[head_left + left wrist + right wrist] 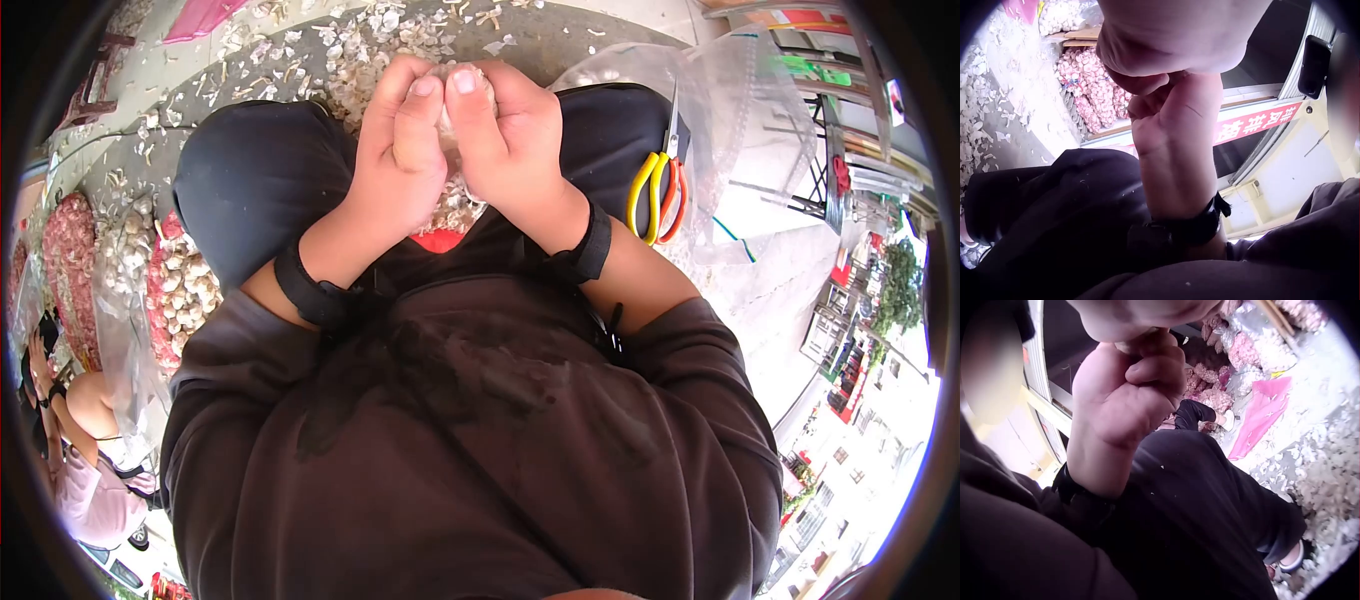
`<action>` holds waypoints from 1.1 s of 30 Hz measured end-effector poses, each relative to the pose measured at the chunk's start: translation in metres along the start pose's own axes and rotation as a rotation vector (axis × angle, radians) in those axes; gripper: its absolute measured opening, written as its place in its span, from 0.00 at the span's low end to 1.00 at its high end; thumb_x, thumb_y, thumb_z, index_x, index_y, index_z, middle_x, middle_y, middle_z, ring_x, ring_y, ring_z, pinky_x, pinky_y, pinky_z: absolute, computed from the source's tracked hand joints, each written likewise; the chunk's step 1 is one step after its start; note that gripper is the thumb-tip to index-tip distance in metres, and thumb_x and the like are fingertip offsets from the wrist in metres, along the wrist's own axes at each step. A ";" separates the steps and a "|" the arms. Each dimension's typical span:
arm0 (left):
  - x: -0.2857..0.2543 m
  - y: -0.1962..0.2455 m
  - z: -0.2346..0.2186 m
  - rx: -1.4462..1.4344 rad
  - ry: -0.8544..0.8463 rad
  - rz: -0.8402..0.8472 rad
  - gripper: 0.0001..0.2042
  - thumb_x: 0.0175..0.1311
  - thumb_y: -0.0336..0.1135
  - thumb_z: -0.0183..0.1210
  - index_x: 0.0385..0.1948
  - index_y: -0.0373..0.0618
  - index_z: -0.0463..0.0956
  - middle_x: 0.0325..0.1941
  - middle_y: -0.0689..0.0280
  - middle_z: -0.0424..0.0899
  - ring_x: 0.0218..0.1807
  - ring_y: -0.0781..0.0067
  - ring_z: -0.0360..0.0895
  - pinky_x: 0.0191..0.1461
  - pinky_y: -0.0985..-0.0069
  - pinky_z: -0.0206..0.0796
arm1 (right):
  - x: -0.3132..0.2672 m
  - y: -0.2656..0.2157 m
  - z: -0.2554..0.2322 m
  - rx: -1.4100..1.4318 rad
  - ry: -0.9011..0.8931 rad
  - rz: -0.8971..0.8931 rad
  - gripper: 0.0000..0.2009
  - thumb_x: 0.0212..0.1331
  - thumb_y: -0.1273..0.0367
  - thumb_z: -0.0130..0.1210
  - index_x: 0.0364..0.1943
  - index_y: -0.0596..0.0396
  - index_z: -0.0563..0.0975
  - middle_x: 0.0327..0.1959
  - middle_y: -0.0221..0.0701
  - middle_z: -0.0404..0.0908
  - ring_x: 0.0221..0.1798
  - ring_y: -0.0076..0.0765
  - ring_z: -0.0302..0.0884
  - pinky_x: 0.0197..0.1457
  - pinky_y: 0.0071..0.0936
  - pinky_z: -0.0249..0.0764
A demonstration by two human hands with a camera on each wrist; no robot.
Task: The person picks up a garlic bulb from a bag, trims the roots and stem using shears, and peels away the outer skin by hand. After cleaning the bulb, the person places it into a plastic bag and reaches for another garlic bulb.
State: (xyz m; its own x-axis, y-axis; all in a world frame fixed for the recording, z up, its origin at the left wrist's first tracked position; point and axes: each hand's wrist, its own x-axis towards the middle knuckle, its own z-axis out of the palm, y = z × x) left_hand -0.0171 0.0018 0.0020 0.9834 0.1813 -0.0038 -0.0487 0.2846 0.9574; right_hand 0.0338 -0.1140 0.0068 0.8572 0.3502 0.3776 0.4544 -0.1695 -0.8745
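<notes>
A garlic bulb (452,95) is gripped between the curled fingers of the left hand (400,150) and right hand (510,140), thumbs pressed on top seemingly to split it, above the heap of skins (380,50).

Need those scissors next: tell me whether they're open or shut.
Shut: the yellow- and orange-handled scissors lie on the knee, handles together.

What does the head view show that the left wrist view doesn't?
Only the head view shows the left hand and right hand gripping a garlic bulb together, and the yellow-handled scissors on the right thigh. Only the left wrist view shows a red banner with white characters. Both show red mesh sacks of garlic and papery peelings on the ground.
</notes>
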 end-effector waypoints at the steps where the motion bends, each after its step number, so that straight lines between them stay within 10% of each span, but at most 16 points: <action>1: 0.001 -0.001 0.000 0.028 0.021 0.008 0.14 0.75 0.45 0.44 0.35 0.44 0.66 0.28 0.73 0.66 0.34 0.86 0.61 0.37 0.83 0.56 | 0.001 0.003 -0.001 -0.094 -0.005 -0.050 0.20 0.68 0.58 0.51 0.23 0.59 0.75 0.12 0.34 0.74 0.17 0.39 0.79 0.21 0.31 0.73; 7: 0.008 0.007 -0.002 -0.156 -0.002 -0.275 0.17 0.74 0.51 0.40 0.41 0.49 0.70 0.30 0.69 0.77 0.26 0.78 0.74 0.24 0.80 0.62 | 0.000 0.003 -0.006 -0.013 -0.036 -0.025 0.21 0.71 0.58 0.44 0.26 0.60 0.74 0.13 0.35 0.74 0.16 0.43 0.76 0.22 0.30 0.73; 10: 0.010 0.015 0.001 -0.190 0.118 -0.307 0.19 0.74 0.52 0.41 0.43 0.47 0.73 0.33 0.67 0.80 0.29 0.75 0.76 0.27 0.77 0.65 | -0.004 -0.012 -0.002 0.218 -0.048 0.197 0.19 0.72 0.58 0.43 0.35 0.62 0.73 0.17 0.39 0.77 0.18 0.42 0.79 0.24 0.30 0.74; 15: 0.017 0.007 -0.011 -0.347 0.172 -0.185 0.18 0.74 0.45 0.48 0.48 0.36 0.73 0.42 0.62 0.83 0.44 0.69 0.82 0.50 0.71 0.75 | 0.000 0.000 0.002 -0.166 -0.095 -0.102 0.33 0.55 0.49 0.64 0.47 0.68 0.69 0.27 0.41 0.81 0.31 0.43 0.84 0.37 0.31 0.78; 21: 0.009 0.022 -0.014 -0.011 0.094 -0.147 0.18 0.73 0.47 0.51 0.41 0.39 0.79 0.36 0.66 0.81 0.35 0.80 0.78 0.37 0.80 0.71 | -0.002 0.003 -0.004 -0.016 -0.087 -0.034 0.22 0.64 0.57 0.56 0.50 0.63 0.69 0.30 0.41 0.82 0.32 0.41 0.84 0.38 0.31 0.78; 24: 0.017 0.017 -0.020 0.339 -0.071 0.154 0.19 0.72 0.48 0.52 0.43 0.39 0.79 0.35 0.69 0.80 0.31 0.85 0.74 0.32 0.83 0.67 | 0.000 0.007 0.003 0.129 -0.025 -0.125 0.17 0.67 0.62 0.52 0.51 0.61 0.69 0.30 0.38 0.82 0.31 0.37 0.83 0.37 0.30 0.77; 29: 0.012 0.014 -0.020 0.022 -0.123 -0.265 0.20 0.72 0.52 0.50 0.36 0.42 0.78 0.21 0.72 0.73 0.20 0.83 0.68 0.24 0.83 0.61 | 0.000 -0.002 0.002 0.310 -0.014 0.143 0.16 0.68 0.62 0.54 0.48 0.62 0.72 0.31 0.31 0.82 0.34 0.21 0.79 0.39 0.24 0.75; 33: 0.016 0.021 -0.020 0.105 -0.171 -0.242 0.18 0.71 0.48 0.48 0.39 0.41 0.77 0.23 0.71 0.74 0.18 0.85 0.66 0.20 0.85 0.58 | -0.001 -0.005 -0.006 0.398 -0.099 0.220 0.13 0.70 0.64 0.51 0.45 0.62 0.76 0.31 0.29 0.81 0.35 0.18 0.76 0.39 0.21 0.74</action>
State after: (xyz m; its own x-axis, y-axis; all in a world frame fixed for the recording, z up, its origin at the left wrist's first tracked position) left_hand -0.0058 0.0296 0.0160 0.9798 -0.0431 -0.1953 0.1999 0.1993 0.9593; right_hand 0.0321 -0.1188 0.0127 0.8866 0.4355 0.1559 0.1194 0.1103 -0.9867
